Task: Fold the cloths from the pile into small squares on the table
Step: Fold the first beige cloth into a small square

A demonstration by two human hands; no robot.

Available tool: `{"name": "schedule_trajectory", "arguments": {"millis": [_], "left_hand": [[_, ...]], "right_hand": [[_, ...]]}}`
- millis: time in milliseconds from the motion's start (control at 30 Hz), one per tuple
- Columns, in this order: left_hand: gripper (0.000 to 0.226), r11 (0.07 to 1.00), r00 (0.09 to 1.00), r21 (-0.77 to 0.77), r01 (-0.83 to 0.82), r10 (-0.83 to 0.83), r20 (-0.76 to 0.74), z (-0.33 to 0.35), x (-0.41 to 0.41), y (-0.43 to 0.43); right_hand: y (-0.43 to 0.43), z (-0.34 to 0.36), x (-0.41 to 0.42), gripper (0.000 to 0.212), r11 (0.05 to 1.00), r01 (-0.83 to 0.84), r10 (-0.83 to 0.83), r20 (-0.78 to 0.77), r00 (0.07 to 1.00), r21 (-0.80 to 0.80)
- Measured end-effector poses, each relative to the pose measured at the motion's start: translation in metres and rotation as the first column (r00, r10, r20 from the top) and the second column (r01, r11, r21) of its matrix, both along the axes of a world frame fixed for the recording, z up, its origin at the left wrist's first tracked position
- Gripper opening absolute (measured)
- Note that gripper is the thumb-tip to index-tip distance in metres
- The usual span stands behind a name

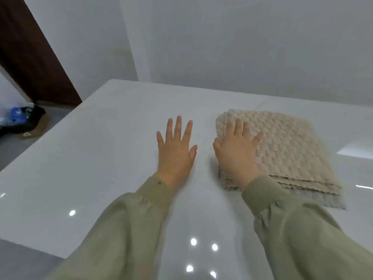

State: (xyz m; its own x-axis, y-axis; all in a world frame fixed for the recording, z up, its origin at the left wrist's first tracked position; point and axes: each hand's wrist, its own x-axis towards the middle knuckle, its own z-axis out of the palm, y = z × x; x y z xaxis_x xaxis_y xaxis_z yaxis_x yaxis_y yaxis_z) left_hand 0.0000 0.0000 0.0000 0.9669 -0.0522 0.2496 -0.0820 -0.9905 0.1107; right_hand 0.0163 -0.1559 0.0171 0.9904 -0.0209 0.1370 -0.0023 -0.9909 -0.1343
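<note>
A pile of beige waffle-textured cloths [286, 150] lies flat on the glossy white table [90, 168], right of centre. A grey cloth [323, 199] peeks out under the pile's near edge. My right hand [236, 150] rests flat on the pile's left part, fingers spread and straight. My left hand [175, 150] lies flat on the bare table just left of the pile, fingers spread, holding nothing. Both arms wear olive-green sleeves.
The table's left edge runs diagonally from the near left to the far corner. Beyond it, on the grey floor, lie a dark bag and blue items [22, 120]. A brown door [30, 53] stands at far left. White walls rise behind the table.
</note>
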Motion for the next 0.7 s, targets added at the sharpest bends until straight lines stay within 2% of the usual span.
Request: {"name": "schedule_trajectory", "arguments": {"millis": [100,233,300,433,500,600,700], "left_hand": [[0.063,0.998,0.993,-0.032,0.062,-0.065,-0.095,-0.025,-0.003,-0.004],[0.058,0.990,0.987,-0.107,0.092,-0.105,-0.122,-0.056,-0.004,-0.005],[0.054,0.989,0.980,-0.080,0.124,-0.135,-0.147,-0.060,0.001,-0.003],[0.050,0.980,0.959,-0.060,0.187,-0.196,-0.203,-0.058,-0.006,0.000],[0.049,0.980,0.961,-0.066,0.189,-0.198,-0.192,-0.057,-0.020,-0.002],[0.049,0.978,0.960,-0.082,0.194,-0.207,-0.191,-0.057,-0.045,-0.004],[0.049,0.986,0.968,-0.083,0.142,-0.156,-0.197,-0.058,-0.067,0.000]], "right_hand": [[0.000,-0.028,-0.005,0.064,0.990,0.124,-0.127,-0.045,0.991,-0.060],[0.000,-0.058,-0.014,0.060,0.990,0.125,-0.120,0.076,0.990,-0.072],[-0.003,-0.061,-0.016,0.056,0.991,0.131,-0.125,0.131,0.983,-0.040],[-0.006,-0.066,-0.027,0.049,0.998,0.070,-0.067,0.228,0.971,-0.005],[-0.005,-0.068,-0.040,0.045,0.999,0.024,-0.036,0.284,0.958,0.043],[-0.001,-0.072,-0.062,0.052,0.993,-0.076,0.040,0.355,0.934,0.089],[-0.005,-0.074,-0.081,0.046,0.990,-0.088,0.042,0.370,0.928,0.110]]}}
